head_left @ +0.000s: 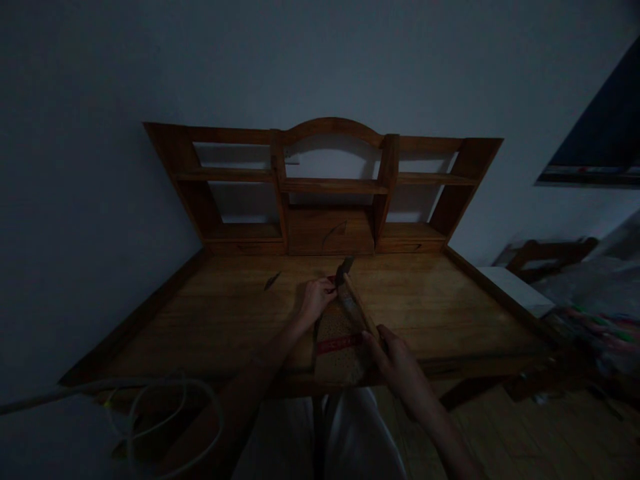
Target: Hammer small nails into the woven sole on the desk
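The room is dim. My right hand (pixel 395 357) is closed round the wooden handle of a hammer (pixel 357 303); its dark head points toward the back of the wooden desk (pixel 450 307). My left hand (pixel 317 297) is pinched shut beside the hammer's head, on something too small to make out. Both hands work over a brown board (pixel 340 353) with a red strip across it, lying at the desk's front edge.
A wooden hutch (pixel 330 190) with open shelves stands at the back of the desk. A small dark object (pixel 273 280) lies on the desktop to the left. A pale cable (pixel 165 413) loops at lower left. Cluttered items (pixel 595 313) sit to the right.
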Tool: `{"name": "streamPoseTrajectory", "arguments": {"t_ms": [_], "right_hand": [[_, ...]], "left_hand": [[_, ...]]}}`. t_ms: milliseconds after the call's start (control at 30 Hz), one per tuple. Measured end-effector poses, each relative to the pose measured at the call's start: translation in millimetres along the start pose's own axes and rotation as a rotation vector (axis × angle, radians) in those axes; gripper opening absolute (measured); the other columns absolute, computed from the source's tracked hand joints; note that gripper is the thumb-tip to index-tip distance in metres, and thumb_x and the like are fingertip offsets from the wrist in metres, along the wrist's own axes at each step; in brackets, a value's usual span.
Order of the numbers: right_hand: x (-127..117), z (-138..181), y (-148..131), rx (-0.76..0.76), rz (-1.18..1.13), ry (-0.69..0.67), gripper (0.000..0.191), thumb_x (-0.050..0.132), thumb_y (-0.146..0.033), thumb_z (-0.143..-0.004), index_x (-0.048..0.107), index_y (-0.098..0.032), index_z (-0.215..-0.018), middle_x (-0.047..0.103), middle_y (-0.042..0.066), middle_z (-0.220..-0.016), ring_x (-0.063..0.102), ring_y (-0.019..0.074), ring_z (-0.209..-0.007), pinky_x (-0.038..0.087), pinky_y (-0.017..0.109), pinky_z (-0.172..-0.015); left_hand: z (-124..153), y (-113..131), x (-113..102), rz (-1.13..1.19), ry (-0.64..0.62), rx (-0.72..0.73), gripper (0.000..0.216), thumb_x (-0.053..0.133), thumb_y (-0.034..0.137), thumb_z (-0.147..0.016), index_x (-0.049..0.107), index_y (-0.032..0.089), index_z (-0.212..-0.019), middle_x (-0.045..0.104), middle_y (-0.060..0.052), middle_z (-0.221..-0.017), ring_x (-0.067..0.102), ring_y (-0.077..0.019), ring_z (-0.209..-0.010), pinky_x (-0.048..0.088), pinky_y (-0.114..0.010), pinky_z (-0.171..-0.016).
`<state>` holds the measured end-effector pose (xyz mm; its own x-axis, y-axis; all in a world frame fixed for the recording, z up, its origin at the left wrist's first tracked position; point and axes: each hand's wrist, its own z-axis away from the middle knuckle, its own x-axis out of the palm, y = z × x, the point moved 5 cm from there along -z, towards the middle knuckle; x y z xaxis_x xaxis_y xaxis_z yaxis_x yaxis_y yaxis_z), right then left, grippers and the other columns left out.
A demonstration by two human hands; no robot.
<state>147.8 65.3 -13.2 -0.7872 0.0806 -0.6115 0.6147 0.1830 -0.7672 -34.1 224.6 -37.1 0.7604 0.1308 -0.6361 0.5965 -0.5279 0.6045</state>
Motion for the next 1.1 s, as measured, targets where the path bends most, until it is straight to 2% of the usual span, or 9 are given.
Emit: {"name": "streamPoseTrajectory", "arguments": {"t_ms": [233,367,500,667,767,933,1100], "right_hand": [[-9.3,-1.2,-14.6,-0.021,0.070,0.045,0.037,0.038,-0.049,-0.096,0.055,-0.017,-0.100,0.067,0.008,-0.070,0.067,0.0246,-0.068,0.042,0.028,-0.056],[0.7,-0.5,-8.5,-0.029,0.078,-0.009,0.034,0.037,-0.046,-0.096,0.054,-0.017,-0.101,0.068,0.007,-0.068,0.068,0.0243,-0.065,0.040,0.028,-0.054],[9.0,1.4,-2.0,-0.006,0.097,-0.025,0.032,0.037,-0.044,-0.097,0.054,-0.017,-0.099,0.069,0.010,-0.074,0.069,0.0268,-0.073,0.040,0.028,-0.056],[4.5,4.8,-10.5,-0.003,0.079,-0.012,0.039,0.037,-0.049,-0.097,0.053,-0.015,-0.108,0.067,0.009,-0.072,0.067,0.0254,-0.066,0.040,0.028,-0.056],[2.0,7.6,-13.4,0.003,0.072,0.007,0.040,0.038,-0.050,-0.096,0.053,-0.015,-0.107,0.064,0.007,-0.068,0.066,0.0253,-0.063,0.039,0.028,-0.054],[0.4,4.4,-5.1,0.018,-0.067,0.060,0.035,0.043,-0.051,-0.095,0.055,-0.018,-0.093,0.063,0.005,-0.071,0.063,0.0211,-0.067,0.043,0.026,-0.058],[-5.1,-14.8,30.0,0.105,-0.314,0.130,0.037,0.047,-0.053,-0.092,0.055,-0.019,-0.082,0.055,-0.001,-0.062,0.053,0.0134,-0.054,0.038,0.021,-0.046]], "left_hand": [[-0.3,-2.4,0.1,-0.015,0.006,0.014,0.010,0.067,0.013,-0.080,0.076,0.014,-0.077,0.069,-0.003,-0.078,0.061,-0.0125,-0.069,0.042,-0.021,-0.064],[-0.6,-1.9,-0.2,-0.013,0.000,0.012,0.009,0.068,0.014,-0.080,0.076,0.014,-0.078,0.070,-0.004,-0.078,0.062,-0.0131,-0.070,0.043,-0.021,-0.064],[-0.7,-5.1,2.2,0.010,-0.008,-0.007,0.010,0.067,0.015,-0.081,0.077,0.015,-0.080,0.072,-0.004,-0.082,0.064,-0.0141,-0.072,0.045,-0.022,-0.065],[-0.8,-7.7,2.7,0.010,0.004,-0.023,0.010,0.067,0.016,-0.081,0.077,0.016,-0.083,0.072,-0.004,-0.084,0.065,-0.0144,-0.075,0.047,-0.024,-0.070],[0.4,-7.5,-0.3,0.001,0.004,-0.049,0.009,0.069,0.017,-0.080,0.077,0.017,-0.084,0.073,-0.005,-0.087,0.066,-0.0150,-0.078,0.048,-0.024,-0.073],[2.5,-11.4,-5.7,0.099,0.010,-0.054,0.007,0.071,0.017,-0.079,0.077,0.019,-0.081,0.073,-0.003,-0.081,0.066,-0.0144,-0.076,0.050,-0.024,-0.072],[2.5,-4.0,-21.1,0.116,0.181,-0.008,0.006,0.072,0.021,-0.079,0.075,0.020,-0.083,0.068,-0.001,-0.080,0.062,-0.0107,-0.067,0.049,-0.021,-0.063]]}}
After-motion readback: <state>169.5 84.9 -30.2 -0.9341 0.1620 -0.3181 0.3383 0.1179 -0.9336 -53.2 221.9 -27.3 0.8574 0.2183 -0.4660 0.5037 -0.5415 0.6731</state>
